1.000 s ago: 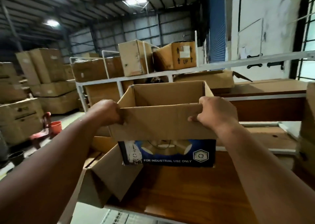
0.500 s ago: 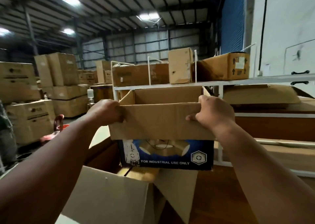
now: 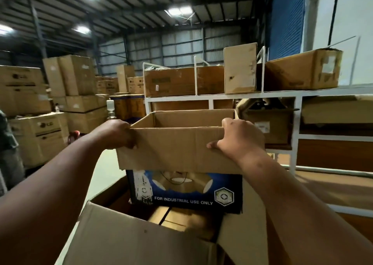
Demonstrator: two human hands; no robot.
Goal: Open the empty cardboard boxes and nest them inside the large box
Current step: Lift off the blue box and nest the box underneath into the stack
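Note:
I hold an open, empty cardboard box (image 3: 177,149) with a blue printed side reading "FOR INDUSTRIAL USE ONLY" up in front of me. My left hand (image 3: 116,134) grips its left top corner. My right hand (image 3: 235,138) grips the near flap at the right, fingers curled over the edge. Its top flaps are folded outward. Directly below it stands the large box (image 3: 141,242), open, with a wide near flap and a right flap raised; its brown floor shows under the held box.
A white metal rack (image 3: 294,135) with wooden shelves and several cartons stands ahead and to the right. Stacks of cartons (image 3: 40,127) fill the left floor. A person's sleeve (image 3: 6,135) shows at the far left edge.
The held box and my view have swung left from over the wooden shelf to above the large open box, which now lies directly beneath. Both hands keep the same grip.

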